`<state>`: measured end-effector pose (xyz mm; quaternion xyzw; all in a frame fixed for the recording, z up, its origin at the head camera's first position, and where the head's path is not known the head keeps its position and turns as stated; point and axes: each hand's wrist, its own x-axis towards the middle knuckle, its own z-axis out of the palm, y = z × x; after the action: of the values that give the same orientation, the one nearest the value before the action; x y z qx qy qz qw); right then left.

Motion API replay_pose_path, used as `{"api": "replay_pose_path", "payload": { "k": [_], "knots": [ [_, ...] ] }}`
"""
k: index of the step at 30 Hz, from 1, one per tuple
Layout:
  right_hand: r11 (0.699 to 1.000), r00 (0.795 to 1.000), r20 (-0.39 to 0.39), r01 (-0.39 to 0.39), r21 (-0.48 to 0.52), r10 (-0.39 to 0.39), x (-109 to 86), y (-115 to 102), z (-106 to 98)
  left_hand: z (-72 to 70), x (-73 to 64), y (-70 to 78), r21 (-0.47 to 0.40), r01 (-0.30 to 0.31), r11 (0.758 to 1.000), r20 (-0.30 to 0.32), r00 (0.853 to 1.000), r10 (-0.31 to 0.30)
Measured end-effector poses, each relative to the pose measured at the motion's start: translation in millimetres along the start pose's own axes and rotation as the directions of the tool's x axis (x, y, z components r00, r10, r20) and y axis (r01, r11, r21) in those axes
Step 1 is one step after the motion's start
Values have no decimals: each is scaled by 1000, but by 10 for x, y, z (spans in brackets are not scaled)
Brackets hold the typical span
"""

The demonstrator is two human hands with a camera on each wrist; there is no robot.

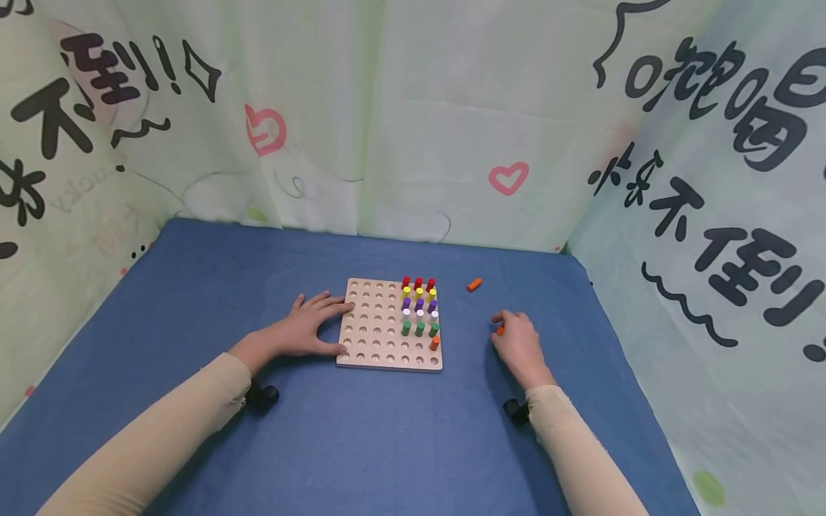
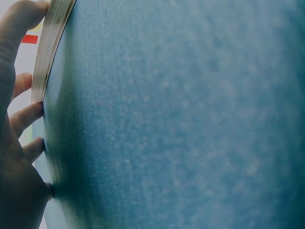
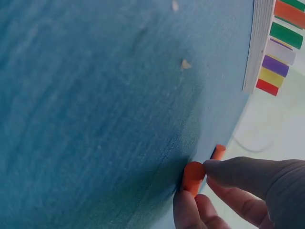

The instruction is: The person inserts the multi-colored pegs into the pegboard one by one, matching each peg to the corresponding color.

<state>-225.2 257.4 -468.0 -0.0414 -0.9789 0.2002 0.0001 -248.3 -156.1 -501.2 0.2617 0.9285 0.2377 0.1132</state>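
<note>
A wooden pegboard (image 1: 371, 344) lies on the blue cloth, with rows of red, yellow, purple, white and green pegs at its right side. One orange peg (image 1: 435, 343) stands in it below the green ones. At the board's left edge rests my left hand (image 1: 310, 326), fingers spread and thumb near the lower left corner. In the left wrist view, its fingertips meet the board's side (image 2: 50, 47). My right hand (image 1: 519, 344), right of the board, pinches an orange peg (image 3: 193, 176) between thumb and fingers, low over the cloth.
Another orange peg (image 1: 474, 284) lies loose on the cloth behind my right hand. Pale curtains (image 1: 439, 129) with writing and hearts hang along the back and both sides of the blue table (image 1: 361, 444). Small pale crumbs (image 3: 185, 64) dot the cloth.
</note>
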Motion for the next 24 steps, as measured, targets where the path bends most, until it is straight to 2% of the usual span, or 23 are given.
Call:
{"api": "replay_pose_path", "payload": {
  "k": [9,13,18,24],
  "knots": [
    [1000,999,44,-27,6,27,18,2,-10,4,6,-8,-4,0,1000,0,1000,0],
    [998,998,50,-45,51,42,17,11,-6,8,15,-11,-1,-1,1000,0,1000,1],
    [992,998,44,-53,112,49,11,21,10,15,20,-21,-1,0,1000,9,1000,0],
    [990,1000,12,-20,138,19,-8,-10,12,18,23,-29,3,1,1000,5,1000,-1]
  ]
}}
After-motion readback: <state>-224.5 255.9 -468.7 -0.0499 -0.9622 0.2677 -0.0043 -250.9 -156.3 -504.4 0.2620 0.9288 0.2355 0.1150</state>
